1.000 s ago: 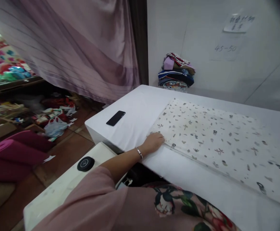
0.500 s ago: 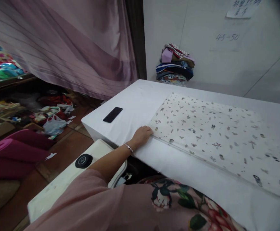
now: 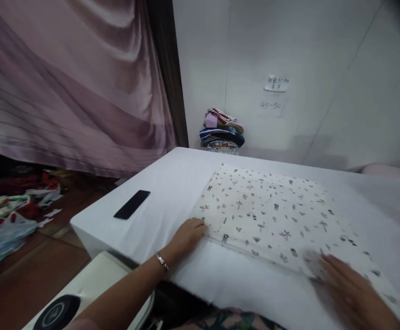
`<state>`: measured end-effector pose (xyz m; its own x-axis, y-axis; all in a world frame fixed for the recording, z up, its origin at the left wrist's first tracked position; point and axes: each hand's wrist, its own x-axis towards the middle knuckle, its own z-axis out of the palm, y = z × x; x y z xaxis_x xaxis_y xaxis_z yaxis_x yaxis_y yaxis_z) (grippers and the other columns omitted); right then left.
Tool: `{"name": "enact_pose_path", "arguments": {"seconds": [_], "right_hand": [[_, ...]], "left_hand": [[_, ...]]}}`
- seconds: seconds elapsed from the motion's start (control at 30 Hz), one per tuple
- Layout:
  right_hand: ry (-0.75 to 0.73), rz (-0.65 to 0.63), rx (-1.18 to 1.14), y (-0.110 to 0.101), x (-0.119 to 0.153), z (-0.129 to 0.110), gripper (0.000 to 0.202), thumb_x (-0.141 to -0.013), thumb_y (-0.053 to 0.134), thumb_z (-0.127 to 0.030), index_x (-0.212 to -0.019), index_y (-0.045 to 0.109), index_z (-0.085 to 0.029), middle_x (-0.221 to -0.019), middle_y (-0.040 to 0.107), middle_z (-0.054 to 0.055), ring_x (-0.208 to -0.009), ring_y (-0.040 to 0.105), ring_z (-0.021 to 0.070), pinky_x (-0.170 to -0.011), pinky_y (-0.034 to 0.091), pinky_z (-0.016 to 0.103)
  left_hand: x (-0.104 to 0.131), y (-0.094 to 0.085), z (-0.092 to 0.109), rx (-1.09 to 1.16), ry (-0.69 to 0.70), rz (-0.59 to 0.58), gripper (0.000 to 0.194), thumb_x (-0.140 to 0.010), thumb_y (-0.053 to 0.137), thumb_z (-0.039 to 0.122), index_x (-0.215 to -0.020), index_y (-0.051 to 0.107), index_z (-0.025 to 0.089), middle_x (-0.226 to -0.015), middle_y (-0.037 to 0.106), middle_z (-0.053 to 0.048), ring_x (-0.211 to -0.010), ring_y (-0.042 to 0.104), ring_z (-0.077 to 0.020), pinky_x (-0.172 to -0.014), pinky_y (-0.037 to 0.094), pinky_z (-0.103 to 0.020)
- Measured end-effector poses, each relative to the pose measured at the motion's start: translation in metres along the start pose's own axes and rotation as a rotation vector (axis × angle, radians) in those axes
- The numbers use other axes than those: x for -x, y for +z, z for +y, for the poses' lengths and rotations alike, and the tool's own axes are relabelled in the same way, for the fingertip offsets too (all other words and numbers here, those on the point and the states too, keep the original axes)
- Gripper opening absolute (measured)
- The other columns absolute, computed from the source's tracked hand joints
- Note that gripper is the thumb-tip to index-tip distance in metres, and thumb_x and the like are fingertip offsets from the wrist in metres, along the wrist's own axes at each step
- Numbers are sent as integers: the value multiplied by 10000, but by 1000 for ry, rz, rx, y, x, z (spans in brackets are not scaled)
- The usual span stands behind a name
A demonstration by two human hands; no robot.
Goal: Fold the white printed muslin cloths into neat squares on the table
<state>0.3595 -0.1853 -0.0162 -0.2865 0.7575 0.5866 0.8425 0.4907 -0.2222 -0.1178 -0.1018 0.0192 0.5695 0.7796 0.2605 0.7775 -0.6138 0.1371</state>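
A folded white cloth printed with small palm trees and leaves lies flat across the white-covered table. At its near left corner is my left hand, palm down, fingers bent and closed over the edge; their tips are partly hidden. A silver bracelet circles that wrist. My right hand is over the cloth's near edge toward the right, smeared by motion, its fingers stretched out and apart with nothing held. A black phone lies to the left of the cloth.
Stacked folded fabrics stand behind the table against the pale wall. A pink curtain hangs at left. Below the table's left end is a white surface with a round black knob. Plastic bags lie on the floor.
My right hand has come into view at the cloth's near edge. The view has tilted up and turned right. My left hand stays at the cloth's corner.
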Motion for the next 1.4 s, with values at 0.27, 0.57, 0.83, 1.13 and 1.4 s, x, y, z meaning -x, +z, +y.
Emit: {"name": "enact_pose_path", "arguments": {"seconds": [0.27,0.57,0.83,1.13,1.4], "right_hand": [[-156,-511,-162,77,-48,-92,670,-905,443,-453,-1474,98,-377,-1494,280,2,-1350,307,298,-1067,328,567],[-32,-662,-209,60,-131,-123,608,-939,319,-531,-1478,218,-266,-1538,116,6,-1416,91,254,-1154,98,497],[32,-805,-245,125,-162,-129,721,-910,225,-637,-1477,230,-192,-1542,98,57,-1422,36,242,-1148,53,481],[64,-722,-195,138,-187,-122,699,-918,278,-584,-1461,295,-145,-1543,122,91,-1423,41,252,-1147,14,458],[273,-569,-615,153,-225,-191,718,-844,487,-541,-1446,328,-183,-1321,517,112,-1142,514,267,-959,393,384]], "left_hand": [[7,-2,0,163,-17,15,215,-828,455,91,-882,634,198,-925,621,-45,-895,539,-173,-817,449,-309],[-18,-8,-32,140,-683,58,303,-864,462,328,-1099,587,183,-1127,605,-83,-1053,551,-217,-880,429,-327],[-52,-6,-43,192,-862,-227,230,-785,523,353,-927,595,188,-942,675,-77,-856,624,-225,-662,404,-281],[-53,-4,-48,613,-956,-104,144,-736,555,307,-716,536,166,-791,658,-64,-728,614,-198,-576,412,-262],[-63,-17,-42,1472,-960,-151,265,-665,663,344,-825,605,141,-716,663,-50,-640,621,-179,-594,479,-280]]}}
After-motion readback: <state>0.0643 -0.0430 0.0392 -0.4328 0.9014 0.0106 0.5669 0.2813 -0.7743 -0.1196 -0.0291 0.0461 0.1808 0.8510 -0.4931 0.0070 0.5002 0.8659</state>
